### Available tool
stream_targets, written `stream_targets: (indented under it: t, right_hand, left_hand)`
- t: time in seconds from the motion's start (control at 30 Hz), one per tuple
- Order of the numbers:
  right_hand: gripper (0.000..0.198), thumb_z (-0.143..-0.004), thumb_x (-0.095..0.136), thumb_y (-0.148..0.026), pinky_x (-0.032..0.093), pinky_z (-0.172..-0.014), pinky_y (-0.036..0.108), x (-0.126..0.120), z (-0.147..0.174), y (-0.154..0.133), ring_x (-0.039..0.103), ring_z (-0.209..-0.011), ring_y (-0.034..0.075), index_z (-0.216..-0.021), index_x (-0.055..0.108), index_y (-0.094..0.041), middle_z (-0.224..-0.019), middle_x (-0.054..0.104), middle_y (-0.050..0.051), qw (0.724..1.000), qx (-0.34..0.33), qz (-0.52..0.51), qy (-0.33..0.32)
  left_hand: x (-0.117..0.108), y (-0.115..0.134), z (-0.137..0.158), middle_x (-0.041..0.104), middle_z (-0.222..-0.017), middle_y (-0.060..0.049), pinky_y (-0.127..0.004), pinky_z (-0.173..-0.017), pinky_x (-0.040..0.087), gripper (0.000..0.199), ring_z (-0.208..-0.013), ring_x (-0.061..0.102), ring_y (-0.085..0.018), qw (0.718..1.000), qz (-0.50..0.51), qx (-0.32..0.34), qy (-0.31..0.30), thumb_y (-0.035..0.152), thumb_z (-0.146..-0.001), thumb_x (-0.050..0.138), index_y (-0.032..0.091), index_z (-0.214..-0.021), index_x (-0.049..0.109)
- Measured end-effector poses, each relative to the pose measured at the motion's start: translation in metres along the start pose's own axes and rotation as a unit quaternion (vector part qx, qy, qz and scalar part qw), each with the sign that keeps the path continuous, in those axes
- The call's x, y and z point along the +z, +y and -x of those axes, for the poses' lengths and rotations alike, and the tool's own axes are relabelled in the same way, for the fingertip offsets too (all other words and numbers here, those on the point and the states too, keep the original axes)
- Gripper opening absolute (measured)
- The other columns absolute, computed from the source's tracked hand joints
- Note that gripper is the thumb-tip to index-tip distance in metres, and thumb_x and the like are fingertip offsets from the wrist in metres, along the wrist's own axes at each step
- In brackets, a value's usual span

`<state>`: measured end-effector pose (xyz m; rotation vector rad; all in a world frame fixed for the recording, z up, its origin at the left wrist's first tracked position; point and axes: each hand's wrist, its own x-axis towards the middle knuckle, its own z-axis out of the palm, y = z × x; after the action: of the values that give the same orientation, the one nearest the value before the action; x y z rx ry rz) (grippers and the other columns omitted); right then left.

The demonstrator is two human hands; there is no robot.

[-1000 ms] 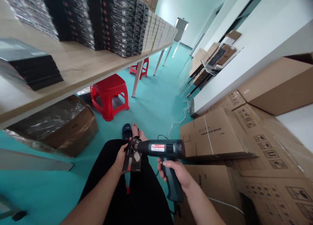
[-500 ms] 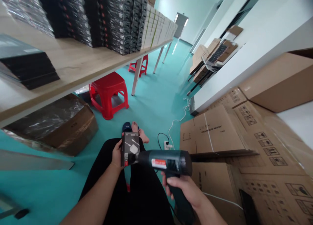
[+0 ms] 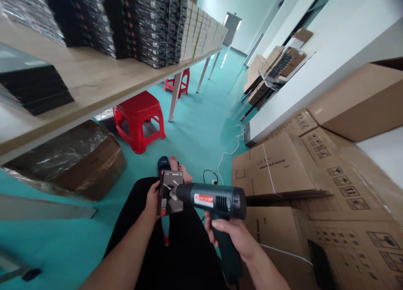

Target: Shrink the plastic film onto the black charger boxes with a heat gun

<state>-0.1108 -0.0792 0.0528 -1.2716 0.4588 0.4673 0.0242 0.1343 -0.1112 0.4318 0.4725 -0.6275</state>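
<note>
Teal floor [image 3: 201, 139], left hand [image 3: 151, 201] pinching dark box [image 3: 170, 201] by its left edge, right hand [image 3: 231, 232] clasping heat gun [image 3: 222, 198]

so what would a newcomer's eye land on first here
Probably the nearer red stool, vivid against the turquoise floor beside the long table. Then the dark heat gun in the right hand, pointing at the small dark box in the left hand. Large brown cartons crowd the right side.
</note>
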Motion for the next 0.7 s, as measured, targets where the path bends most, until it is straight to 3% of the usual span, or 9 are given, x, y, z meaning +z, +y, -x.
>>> stream_targets:
  t: [0.07,0.1,0.23,0.4,0.53,0.7]
  right_hand:
    - [0.034,-0.072,0.068,-0.027,0.046,-0.052,0.025,0.000,0.001,-0.002,0.060,-0.059,0.014,-0.102,0.065,-0.013,-0.084,0.066,0.007,0.998,0.026,0.022,-0.050]
    - [0.033,-0.072,0.068,-0.027,0.046,-0.052,0.025,0.000,0.002,-0.001,0.060,-0.060,0.014,-0.102,0.066,-0.013,-0.083,0.066,0.007,0.998,0.023,0.026,-0.046]
    - [0.028,-0.079,0.062,-0.030,0.047,-0.055,0.024,-0.005,0.009,0.007,0.058,-0.063,0.013,-0.101,0.067,-0.013,-0.084,0.066,0.007,0.998,-0.016,0.018,0.063]
    - [0.031,-0.076,0.065,-0.027,0.044,-0.051,0.023,-0.009,0.026,0.024,0.059,-0.059,0.014,-0.103,0.066,-0.013,-0.084,0.067,0.009,0.999,0.045,0.000,0.007]
    - [0.026,-0.081,0.060,-0.029,0.046,-0.055,0.023,-0.012,0.032,0.031,0.058,-0.064,0.013,-0.102,0.066,-0.015,-0.084,0.066,0.007,0.993,0.006,-0.039,0.110]
    - [0.029,-0.079,0.061,-0.025,0.044,-0.052,0.025,-0.012,0.035,0.034,0.058,-0.060,0.015,-0.104,0.065,-0.011,-0.085,0.067,0.010,0.998,0.031,-0.027,0.037]
  left_hand:
    - [0.001,0.002,0.002,0.073,-0.083,-0.011,-0.040,-0.077,0.055,0.037,-0.083,0.069,-0.028,1.000,0.010,0.017,-0.010,0.039,-0.079,0.056,0.010,-0.099,0.066]
    - [0.001,0.003,0.002,0.073,-0.083,-0.011,-0.040,-0.077,0.055,0.037,-0.084,0.068,-0.029,0.999,0.016,0.027,-0.013,0.039,-0.079,0.056,0.010,-0.099,0.066]
    - [-0.001,0.006,0.000,0.072,-0.084,-0.011,-0.041,-0.081,0.053,0.036,-0.088,0.067,-0.030,0.997,0.041,0.058,-0.003,0.041,-0.079,0.055,0.011,-0.096,0.066]
    - [0.000,0.008,-0.002,0.071,-0.092,-0.011,-0.044,-0.086,0.051,0.042,-0.094,0.065,-0.030,0.996,0.065,0.063,-0.002,0.042,-0.079,0.055,0.012,-0.108,0.063]
    - [0.005,0.009,0.001,0.069,-0.102,-0.013,-0.047,-0.089,0.048,0.051,-0.100,0.063,-0.031,0.996,0.077,0.040,-0.020,0.045,-0.080,0.051,0.012,-0.119,0.058]
    - [0.009,0.007,0.006,0.069,-0.104,-0.014,-0.048,-0.088,0.049,0.055,-0.099,0.063,-0.032,0.997,0.057,0.025,-0.051,0.047,-0.081,0.050,0.011,-0.121,0.056]
